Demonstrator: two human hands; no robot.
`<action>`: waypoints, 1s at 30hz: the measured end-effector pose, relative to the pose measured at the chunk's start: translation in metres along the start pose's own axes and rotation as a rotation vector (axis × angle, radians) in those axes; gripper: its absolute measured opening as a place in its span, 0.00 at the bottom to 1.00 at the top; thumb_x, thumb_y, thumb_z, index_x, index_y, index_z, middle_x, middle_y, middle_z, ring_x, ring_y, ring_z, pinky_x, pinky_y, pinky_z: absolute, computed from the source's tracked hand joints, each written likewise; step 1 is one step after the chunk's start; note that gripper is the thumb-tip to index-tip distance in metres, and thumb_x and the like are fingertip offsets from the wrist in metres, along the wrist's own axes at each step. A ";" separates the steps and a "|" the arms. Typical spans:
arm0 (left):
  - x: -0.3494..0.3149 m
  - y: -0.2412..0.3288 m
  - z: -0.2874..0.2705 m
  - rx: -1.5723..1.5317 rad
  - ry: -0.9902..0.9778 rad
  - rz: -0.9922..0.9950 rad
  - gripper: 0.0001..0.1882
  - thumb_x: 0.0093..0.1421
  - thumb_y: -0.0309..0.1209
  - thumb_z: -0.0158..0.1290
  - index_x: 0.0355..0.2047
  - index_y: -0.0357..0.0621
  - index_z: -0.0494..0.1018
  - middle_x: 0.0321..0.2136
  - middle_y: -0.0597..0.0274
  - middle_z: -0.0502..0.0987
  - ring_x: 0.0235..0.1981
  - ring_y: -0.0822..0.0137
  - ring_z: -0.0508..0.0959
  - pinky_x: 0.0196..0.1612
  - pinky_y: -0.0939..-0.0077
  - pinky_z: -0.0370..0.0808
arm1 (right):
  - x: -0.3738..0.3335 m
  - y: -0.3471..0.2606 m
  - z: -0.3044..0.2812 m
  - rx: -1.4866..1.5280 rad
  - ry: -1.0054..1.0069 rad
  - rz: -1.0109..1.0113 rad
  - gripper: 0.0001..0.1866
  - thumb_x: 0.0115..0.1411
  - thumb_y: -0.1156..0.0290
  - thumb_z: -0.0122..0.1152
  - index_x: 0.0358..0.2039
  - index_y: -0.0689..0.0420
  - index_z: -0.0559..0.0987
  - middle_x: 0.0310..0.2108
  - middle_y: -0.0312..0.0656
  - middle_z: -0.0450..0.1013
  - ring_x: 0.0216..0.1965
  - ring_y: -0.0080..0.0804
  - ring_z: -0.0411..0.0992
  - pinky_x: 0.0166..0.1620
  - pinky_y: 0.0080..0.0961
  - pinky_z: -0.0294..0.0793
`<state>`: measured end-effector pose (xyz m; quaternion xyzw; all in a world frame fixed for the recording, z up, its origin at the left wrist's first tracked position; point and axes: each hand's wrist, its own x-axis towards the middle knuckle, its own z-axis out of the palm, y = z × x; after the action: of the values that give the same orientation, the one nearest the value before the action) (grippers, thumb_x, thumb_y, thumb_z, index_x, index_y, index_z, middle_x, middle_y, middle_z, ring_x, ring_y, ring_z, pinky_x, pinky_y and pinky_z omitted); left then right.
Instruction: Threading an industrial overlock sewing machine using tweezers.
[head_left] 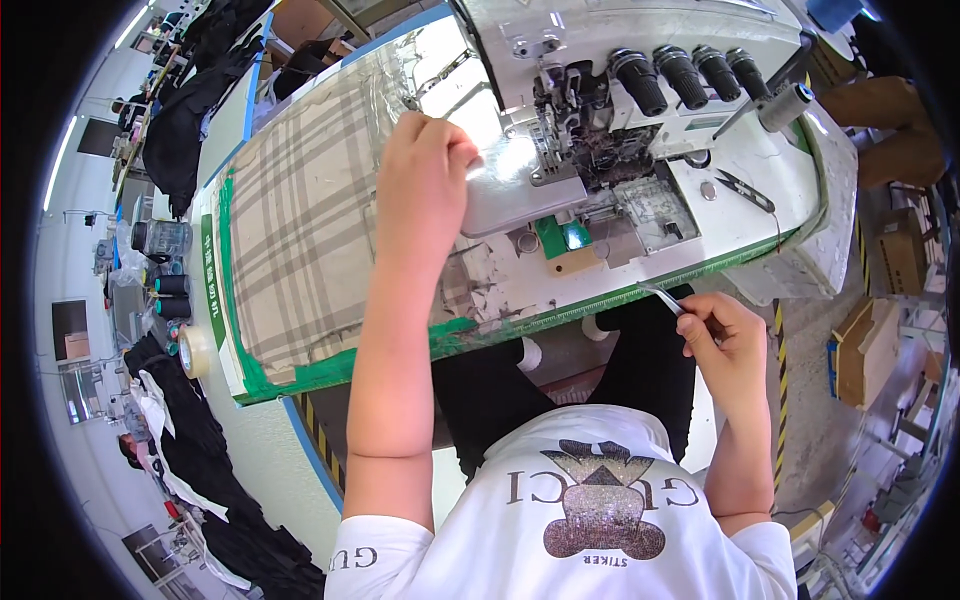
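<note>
My left hand (pixel 425 165) is raised over the left part of the sewing table, just left of the serger's (pixel 560 110) needle area. Its fingers are curled and pinched together; whatever they hold, if anything, is hidden or too fine to see. Low in front of the table's right half, my right hand (pixel 722 345) grips a pair of metal tweezers (pixel 658 295), whose tips point up and left toward the table edge. The serger's front is open, with its inner parts showing. Below the presser foot area lies a small green piece (pixel 550 238).
Thread snips (pixel 745 190) rest on the table right of the machine. Several black tension knobs (pixel 640 85) line the serger's front. Plaid covering (pixel 300 220) spans the table's left side, edged with green tape. A tape roll (pixel 196 352) and dark thread spools (pixel 173 296) stand beyond it.
</note>
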<state>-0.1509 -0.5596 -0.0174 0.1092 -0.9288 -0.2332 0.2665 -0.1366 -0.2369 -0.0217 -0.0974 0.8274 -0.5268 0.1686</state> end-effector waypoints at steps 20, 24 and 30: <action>-0.095 0.088 -0.010 -0.083 -0.287 0.389 0.27 0.45 0.28 0.66 0.49 0.46 0.77 0.44 0.59 0.78 0.42 0.58 0.79 0.45 0.68 0.76 | -0.005 -0.005 0.005 0.219 -0.212 -0.084 0.10 0.56 0.82 0.60 0.39 0.66 0.79 0.32 0.47 0.78 0.29 0.32 0.76 0.35 0.24 0.76; -0.101 0.103 0.000 -0.054 -0.331 0.436 0.17 0.45 0.25 0.64 0.38 0.45 0.79 0.31 0.62 0.80 0.32 0.61 0.80 0.32 0.69 0.77 | -0.010 -0.003 -0.005 0.125 -0.218 -0.129 0.09 0.56 0.81 0.60 0.39 0.66 0.80 0.32 0.49 0.78 0.29 0.36 0.76 0.34 0.26 0.75; -0.118 0.086 0.002 0.055 -0.260 0.309 0.10 0.50 0.18 0.57 0.32 0.44 0.77 0.25 0.62 0.79 0.27 0.60 0.80 0.29 0.68 0.76 | -0.014 0.010 -0.012 0.120 -0.132 -0.102 0.07 0.57 0.82 0.59 0.37 0.65 0.79 0.27 0.39 0.74 0.27 0.23 0.71 0.31 0.19 0.69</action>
<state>-0.0605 -0.4453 -0.0292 -0.0583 -0.9671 -0.1764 0.1739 -0.1282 -0.2176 -0.0240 -0.1639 0.7755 -0.5756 0.2012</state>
